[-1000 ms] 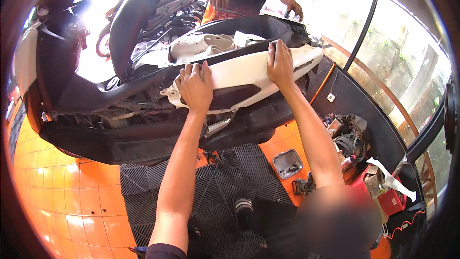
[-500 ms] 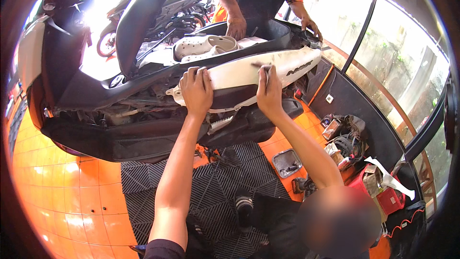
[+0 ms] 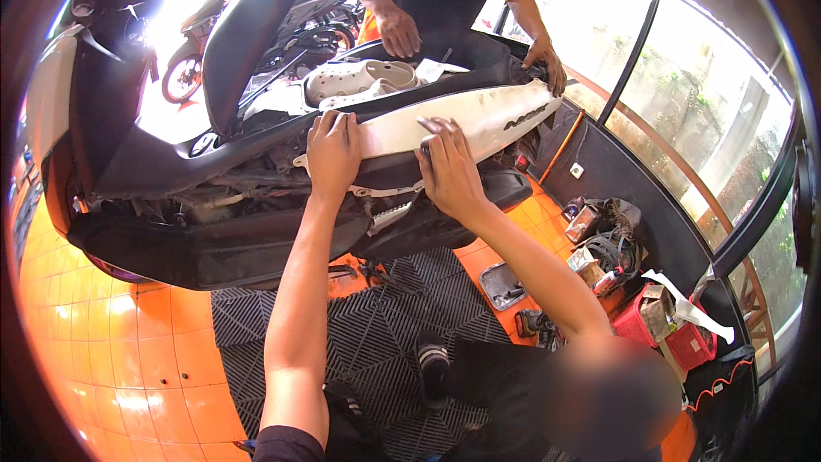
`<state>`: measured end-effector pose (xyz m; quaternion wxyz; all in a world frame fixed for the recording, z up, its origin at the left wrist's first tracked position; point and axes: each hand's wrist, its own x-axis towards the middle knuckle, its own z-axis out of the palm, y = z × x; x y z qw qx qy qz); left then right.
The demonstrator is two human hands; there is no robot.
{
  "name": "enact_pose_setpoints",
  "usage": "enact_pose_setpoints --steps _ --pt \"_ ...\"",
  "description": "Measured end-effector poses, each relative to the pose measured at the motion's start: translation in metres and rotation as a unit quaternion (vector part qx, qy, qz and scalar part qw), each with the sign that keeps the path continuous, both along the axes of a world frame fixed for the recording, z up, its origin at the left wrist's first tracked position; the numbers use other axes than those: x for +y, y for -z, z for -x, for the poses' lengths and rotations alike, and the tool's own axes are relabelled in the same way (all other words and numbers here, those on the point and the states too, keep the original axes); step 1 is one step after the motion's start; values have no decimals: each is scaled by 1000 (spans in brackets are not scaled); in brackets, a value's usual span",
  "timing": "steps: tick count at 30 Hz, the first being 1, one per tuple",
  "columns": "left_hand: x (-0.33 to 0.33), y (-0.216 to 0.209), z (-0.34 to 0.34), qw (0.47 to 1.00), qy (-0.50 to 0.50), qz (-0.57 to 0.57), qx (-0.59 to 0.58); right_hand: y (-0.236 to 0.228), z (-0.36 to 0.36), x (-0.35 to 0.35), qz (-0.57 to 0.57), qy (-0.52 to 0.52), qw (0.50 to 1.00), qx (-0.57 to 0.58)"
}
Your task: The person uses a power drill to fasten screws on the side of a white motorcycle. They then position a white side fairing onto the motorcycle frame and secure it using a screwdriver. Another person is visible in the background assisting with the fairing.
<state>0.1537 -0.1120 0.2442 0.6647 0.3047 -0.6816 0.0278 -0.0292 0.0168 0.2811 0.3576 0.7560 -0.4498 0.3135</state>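
Observation:
A white and black side panel (image 3: 479, 117) lies along the near side of a scooter (image 3: 197, 248), slanting up to the right. My left hand (image 3: 333, 154) grips the panel's left end, fingers together over its upper face. My right hand (image 3: 451, 173) is at the panel's middle, its fingers apart and bent over the white face; whether every fingertip touches is unclear. Across the scooter, another person's hand (image 3: 545, 64) rests at the panel's far right end. That person's other hand (image 3: 398, 32) hovers by the storage well, which holds beige clogs (image 3: 355, 81).
The scooter's seat (image 3: 256, 34) stands raised. Black ribbed mats (image 3: 342, 334) cover part of the orange tiled floor (image 3: 145, 342). At right are a metal tray (image 3: 502, 286), a drill (image 3: 536, 325), a red bin (image 3: 689, 346) and coiled hoses. More motorcycles stand behind.
My right hand has slid left and lower on the panel, its fingers loosening. My left hand keeps its hold. The other person's near-well hand has lifted away slightly.

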Motion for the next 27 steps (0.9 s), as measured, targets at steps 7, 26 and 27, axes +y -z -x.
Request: enact_pose_setpoints --steps 7,26,27 --pt "-1 -22 -33 996 -5 51 71 1 10 -29 31 25 999 23" --pt "-35 6 -165 975 -36 -175 -132 37 -8 4 -24 62 996 66" --pt "-37 9 -168 975 -45 -189 -105 40 -9 6 -24 64 996 64"
